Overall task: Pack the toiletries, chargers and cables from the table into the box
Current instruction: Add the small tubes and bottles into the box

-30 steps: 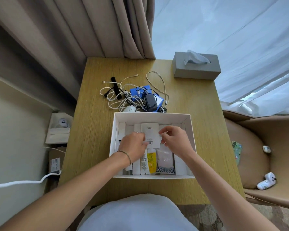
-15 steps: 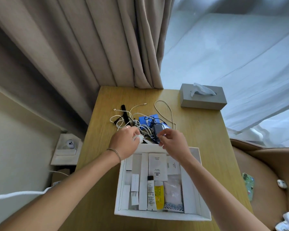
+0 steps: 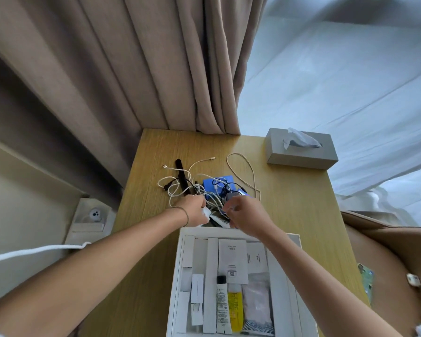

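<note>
In the head view, the box [image 3: 241, 283] at the lower centre of the frame already holds the toiletries [image 3: 229, 305]. The tangle of cables [image 3: 204, 188] and chargers [image 3: 218, 183] still lies on the worktop [image 3: 289, 203] above it. The left hand [image 3: 192, 211] grips a white plug, and the right hand [image 3: 247, 212] pinches a cable beside it.

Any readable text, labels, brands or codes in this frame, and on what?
Nothing reads with certainty.
White sachet in the box: two short printed lines and a QR-like code, too blurred.
White tube: fine print, too small.
Yellow tube: print, unreadable.
Smaller white packet: tiny marks, unreadable.
</note>
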A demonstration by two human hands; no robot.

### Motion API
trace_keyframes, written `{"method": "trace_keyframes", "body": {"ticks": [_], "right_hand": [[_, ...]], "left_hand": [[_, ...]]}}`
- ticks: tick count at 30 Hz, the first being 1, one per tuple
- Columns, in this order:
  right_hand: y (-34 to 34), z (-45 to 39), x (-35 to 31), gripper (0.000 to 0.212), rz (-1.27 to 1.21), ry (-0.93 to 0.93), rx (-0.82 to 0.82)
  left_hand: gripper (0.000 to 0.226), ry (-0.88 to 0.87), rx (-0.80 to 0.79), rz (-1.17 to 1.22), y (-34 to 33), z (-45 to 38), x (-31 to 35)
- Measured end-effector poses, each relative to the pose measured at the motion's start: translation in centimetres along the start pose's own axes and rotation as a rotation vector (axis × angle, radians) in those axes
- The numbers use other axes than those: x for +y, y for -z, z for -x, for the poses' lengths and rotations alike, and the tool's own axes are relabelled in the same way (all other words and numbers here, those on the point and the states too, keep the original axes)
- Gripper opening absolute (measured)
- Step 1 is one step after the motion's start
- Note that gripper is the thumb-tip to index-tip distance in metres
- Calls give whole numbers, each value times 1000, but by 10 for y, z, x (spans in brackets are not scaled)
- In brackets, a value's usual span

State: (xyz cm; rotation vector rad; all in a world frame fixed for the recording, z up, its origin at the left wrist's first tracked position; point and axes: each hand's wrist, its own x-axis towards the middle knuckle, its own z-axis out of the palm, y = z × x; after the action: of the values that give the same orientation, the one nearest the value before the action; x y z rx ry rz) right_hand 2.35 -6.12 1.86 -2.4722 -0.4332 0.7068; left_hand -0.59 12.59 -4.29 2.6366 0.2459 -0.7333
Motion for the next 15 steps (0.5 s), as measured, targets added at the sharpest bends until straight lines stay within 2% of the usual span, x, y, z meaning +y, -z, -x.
{"method": "trace_keyframes", "body": {"ticks": [4, 7, 12, 15], "right_hand": [[-7, -23, -4, 31, 269, 38, -101], [-16, -37, -7, 31, 398, 18, -156], [-35, -53, -11, 28, 549, 16, -220], [-45, -60, -17, 23, 665, 73, -206]], "left_hand": [[62, -78, -91, -164, -8, -14, -10], [59, -108, -65, -163, -17, -20, -18], [46, -92, -30, 42, -19, -15, -27], [52, -97, 20, 172, -5, 2, -33]]}}
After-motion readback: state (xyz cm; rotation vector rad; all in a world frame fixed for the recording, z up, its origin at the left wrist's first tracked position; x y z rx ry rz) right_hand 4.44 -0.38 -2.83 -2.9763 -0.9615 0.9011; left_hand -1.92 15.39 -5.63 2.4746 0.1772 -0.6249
